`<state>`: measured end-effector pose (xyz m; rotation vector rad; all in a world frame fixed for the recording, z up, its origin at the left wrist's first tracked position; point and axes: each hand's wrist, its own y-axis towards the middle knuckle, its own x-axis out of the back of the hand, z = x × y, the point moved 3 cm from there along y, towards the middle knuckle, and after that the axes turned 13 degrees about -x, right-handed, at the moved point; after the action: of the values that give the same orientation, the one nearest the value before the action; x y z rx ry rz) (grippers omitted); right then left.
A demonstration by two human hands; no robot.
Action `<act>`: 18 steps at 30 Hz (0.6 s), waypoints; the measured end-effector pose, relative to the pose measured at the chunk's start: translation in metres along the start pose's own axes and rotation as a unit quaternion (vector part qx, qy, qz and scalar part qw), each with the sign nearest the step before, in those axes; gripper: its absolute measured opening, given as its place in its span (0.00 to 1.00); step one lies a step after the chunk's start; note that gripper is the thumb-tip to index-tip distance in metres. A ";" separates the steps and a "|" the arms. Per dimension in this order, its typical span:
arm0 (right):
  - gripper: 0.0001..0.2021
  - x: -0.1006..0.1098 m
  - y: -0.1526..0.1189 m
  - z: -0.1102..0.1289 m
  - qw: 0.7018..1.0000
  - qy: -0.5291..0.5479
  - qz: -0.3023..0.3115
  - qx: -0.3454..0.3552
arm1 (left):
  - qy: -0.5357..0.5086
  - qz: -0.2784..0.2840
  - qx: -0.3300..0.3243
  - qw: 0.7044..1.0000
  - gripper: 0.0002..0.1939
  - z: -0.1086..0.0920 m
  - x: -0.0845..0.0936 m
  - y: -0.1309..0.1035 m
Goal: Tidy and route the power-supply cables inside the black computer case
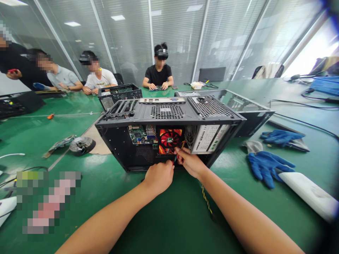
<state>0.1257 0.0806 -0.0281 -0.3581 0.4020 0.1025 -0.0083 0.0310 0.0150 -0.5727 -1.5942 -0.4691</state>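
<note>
A black computer case (pixel 122 144) stands on the green table in front of me, its open side facing me. Inside are a motherboard (pixel 139 135), a red cooling fan (pixel 170 139) with a flame-patterned frame, and a power supply (pixel 208 139) with a white label. Both my hands are at the case's lower opening, just below the fan. My left hand (pixel 159 176) is closed, with a small bit of red showing at its fingertips. The fingers of my right hand (pixel 191 164) pinch close beside it, near thin wires. What either hand grips is mostly hidden.
Yellow-and-black wires (pixel 206 199) hang below my right forearm. Blue gloves (pixel 267 164) and a white power strip (pixel 308 192) lie to the right. A round metal part (pixel 82 144) is left. Another case (pixel 245 113) stands behind. Several people sit or stand across the table.
</note>
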 end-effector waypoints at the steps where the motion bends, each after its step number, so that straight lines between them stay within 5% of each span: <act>1: 0.14 0.000 0.000 0.000 1.000 0.001 -0.002 0.001 | 0.000 0.002 0.003 1.000 0.19 0.000 0.000 0.000; 18: 0.13 0.001 0.002 -0.002 1.000 0.006 0.005 0.003 | 0.008 -0.008 -0.008 1.000 0.18 -0.001 -0.003 0.000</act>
<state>0.1260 0.0816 -0.0305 -0.3511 0.4150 0.1085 -0.0074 0.0308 0.0125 -0.5665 -1.5814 -0.4987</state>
